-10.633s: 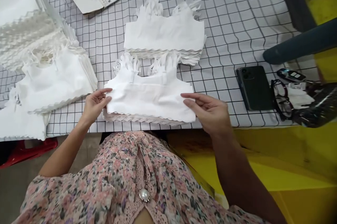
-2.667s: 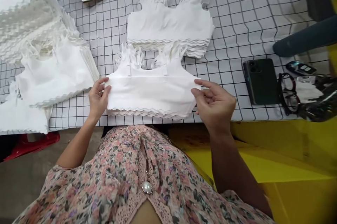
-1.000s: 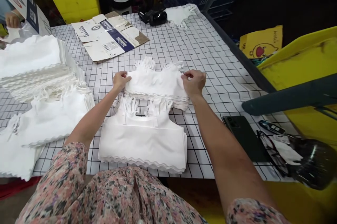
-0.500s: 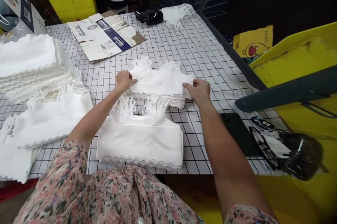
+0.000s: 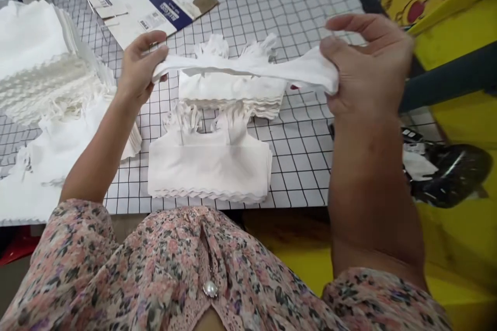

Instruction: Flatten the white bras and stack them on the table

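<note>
A white strappy crop top [image 5: 248, 68] hangs stretched in the air between my two hands. My left hand [image 5: 142, 64] pinches its left end, and my right hand [image 5: 367, 61] grips the right end, thumb and fingers closed on the cloth. Just beneath and beyond it lies a pile of similar white tops [image 5: 233, 94], straps bunched at the far side. Closer to me is another neat stack of white tops [image 5: 209, 168] with wavy hems toward the table edge.
Tall stacks of white garments [image 5: 34, 36] stand on the left of the grid-patterned table cover [image 5: 303, 165]. Behind lies a flattened cardboard box [image 5: 151, 2]. On the right are a black plastic bag [image 5: 454, 173], a dark green tube [image 5: 450, 80] and yellow bins [image 5: 462, 129].
Both hands have risen from the far pile toward the camera, lifting one white top and pulling it taut between them. The view has tilted downward.
</note>
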Motion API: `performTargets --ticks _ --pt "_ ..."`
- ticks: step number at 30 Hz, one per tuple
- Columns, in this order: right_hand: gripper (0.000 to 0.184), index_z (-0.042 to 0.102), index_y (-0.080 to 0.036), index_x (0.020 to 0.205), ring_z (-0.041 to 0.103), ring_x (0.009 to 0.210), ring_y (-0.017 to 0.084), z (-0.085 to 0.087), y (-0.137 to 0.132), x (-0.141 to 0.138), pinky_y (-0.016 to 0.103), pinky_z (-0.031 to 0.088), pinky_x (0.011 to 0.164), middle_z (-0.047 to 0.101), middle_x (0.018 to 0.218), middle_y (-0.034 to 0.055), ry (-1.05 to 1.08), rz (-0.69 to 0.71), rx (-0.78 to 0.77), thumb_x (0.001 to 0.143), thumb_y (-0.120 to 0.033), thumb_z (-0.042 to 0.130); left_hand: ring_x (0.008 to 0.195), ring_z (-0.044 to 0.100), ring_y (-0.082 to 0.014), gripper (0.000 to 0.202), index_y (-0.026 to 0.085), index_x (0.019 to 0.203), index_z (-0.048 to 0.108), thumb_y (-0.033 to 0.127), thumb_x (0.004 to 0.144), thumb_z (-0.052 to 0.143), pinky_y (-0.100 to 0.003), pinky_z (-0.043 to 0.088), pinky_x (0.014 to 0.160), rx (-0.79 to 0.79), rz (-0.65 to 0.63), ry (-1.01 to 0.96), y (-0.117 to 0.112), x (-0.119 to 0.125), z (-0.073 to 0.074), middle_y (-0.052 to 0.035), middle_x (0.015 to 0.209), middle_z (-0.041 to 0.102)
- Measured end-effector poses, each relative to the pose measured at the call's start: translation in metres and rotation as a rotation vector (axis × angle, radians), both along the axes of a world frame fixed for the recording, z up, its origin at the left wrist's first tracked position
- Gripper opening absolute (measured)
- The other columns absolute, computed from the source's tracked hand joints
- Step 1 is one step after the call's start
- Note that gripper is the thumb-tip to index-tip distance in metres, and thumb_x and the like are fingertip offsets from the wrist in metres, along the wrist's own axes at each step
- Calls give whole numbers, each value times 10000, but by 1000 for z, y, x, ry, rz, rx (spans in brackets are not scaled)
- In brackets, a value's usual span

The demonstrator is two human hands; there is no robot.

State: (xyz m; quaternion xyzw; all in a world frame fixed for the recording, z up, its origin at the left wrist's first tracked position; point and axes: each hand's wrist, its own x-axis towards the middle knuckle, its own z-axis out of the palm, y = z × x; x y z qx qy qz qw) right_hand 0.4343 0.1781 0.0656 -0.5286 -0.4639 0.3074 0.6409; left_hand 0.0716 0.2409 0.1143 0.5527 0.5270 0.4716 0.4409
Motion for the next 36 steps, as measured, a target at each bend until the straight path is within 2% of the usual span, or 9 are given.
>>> performTargets --ticks 3,6,9,19,24,26,29,33,36 --pt "290 803 -224 1138 449 479 93 9 -71 -30 238 327 442 570 618 -62 -22 -28 -50 867 -296 873 651 655 -134 512 236 1288 741 395 841 934 -295 620 588 -50 -24 -4 -76 -37 -7 -7 803 701" --pt "355 812 -250 1210 583 566 134 -10 -124 -58 254 469 458 662 704 -31 -73 60 -220 869 -344 852 673 707 -166 606 261 1324 723 400 786 964 -286 615 552 -161 -34 -61 -140 -58 -45 -6 811 727" --pt "339 820 -238 1172 653 663 148 -37 -144 -69 275 584 558 698 771 -13 -97 114 -329 844 -324 826 722 743 -173 589 227 1309 720 363 778 935 -274 630 590 -233 -24 -81 -171 -62 -81 -38 897 775" --pt "474 809 -256 1268 713 744 223 -55 -182 -62 396 679 709 716 811 25 -226 13 -379 864 -502 827 926 790 -242 601 290 1370 736 471 808 843 -358 685 743 -252 116 64 -214 -65 -89 -93 1099 804" --pt "583 714 -263 1506 764 948 315 -58 -197 -64 540 660 962 775 1003 117 -662 -62 -380 1000 -553 696 1009 774 -265 554 311 1443 718 449 910 781 -463 682 939 -21 156 449 -226 -61 -99 -112 1318 733" --pt "621 610 -276 1634 714 1274 400 -55 -200 -70 641 553 1156 765 1309 173 -841 -35 -327 1067 -529 600 1328 703 -333 558 344 1510 678 449 966 745 -536 573 1198 110 97 615 -227 -52 -99 -110 1497 674" --pt "710 402 -285 1771 428 1620 468 -65 -200 -84 777 313 1297 538 1700 166 -1025 140 -261 1103 -505 502 1694 359 -371 686 364 1647 544 512 1000 717 -601 258 1423 149 -126 755 -227 -36 -106 -74 1741 508" --pt "849 186 -236 1830 292 1688 480 -97 -199 -95 845 229 1270 333 1815 203 -1156 284 -247 1109 -596 456 1764 124 -391 885 344 1756 371 617 984 707 -627 58 1445 102 -201 841 -229 -30 -129 -71 1874 262" --pt "802 232 -253 1820 295 1695 450 -103 -197 -88 822 253 1272 334 1816 192 -1118 293 -244 1122 -603 415 1770 73 -370 875 383 1750 383 625 975 709 -622 -2 1446 97 -158 830 -227 -39 -133 -45 1882 222"
